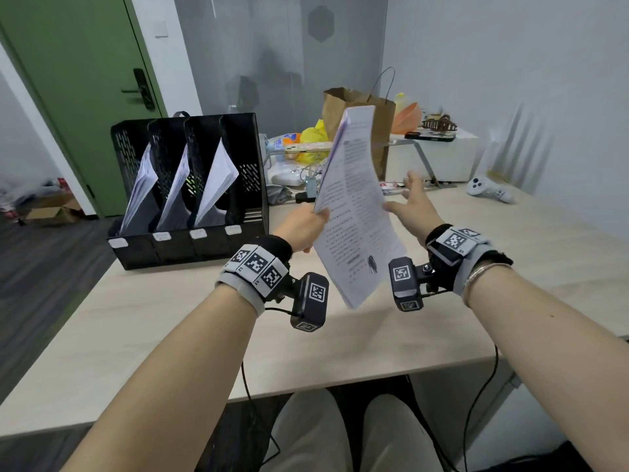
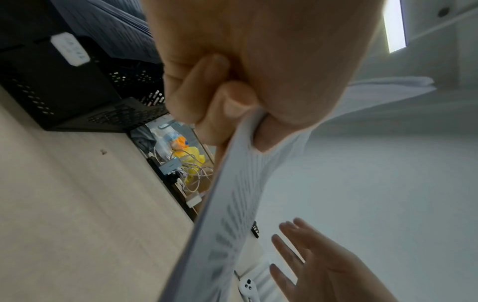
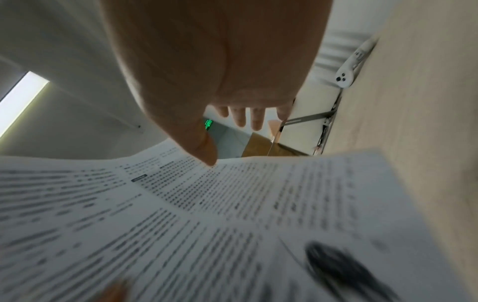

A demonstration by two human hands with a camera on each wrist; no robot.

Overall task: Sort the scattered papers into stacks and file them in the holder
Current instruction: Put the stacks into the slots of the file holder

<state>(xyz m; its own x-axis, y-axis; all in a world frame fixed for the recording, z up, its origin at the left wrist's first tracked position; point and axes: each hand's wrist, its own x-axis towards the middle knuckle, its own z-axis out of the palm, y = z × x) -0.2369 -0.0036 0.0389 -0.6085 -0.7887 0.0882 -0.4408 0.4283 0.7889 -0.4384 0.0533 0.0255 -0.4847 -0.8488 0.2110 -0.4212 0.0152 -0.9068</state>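
My left hand (image 1: 308, 226) pinches a stack of printed papers (image 1: 354, 206) by its left edge and holds it upright and tilted above the table. In the left wrist view the fingers (image 2: 207, 98) curl round the paper edge (image 2: 232, 204). My right hand (image 1: 413, 206) is spread with straight fingers just right of the stack, holding nothing; its thumb (image 3: 204, 151) is close to the printed sheet (image 3: 207, 214). The black mesh file holder (image 1: 190, 247) stands at the left with papers (image 1: 218, 185) leaning in three of its slots; the rightmost slot has none.
A brown paper bag (image 1: 360, 131), yellow and orange items, cables and a white box clutter the table's back. A white controller (image 1: 490, 190) lies at the far right. The light wooden table (image 1: 170, 335) spreads in front; a green door is at the left.
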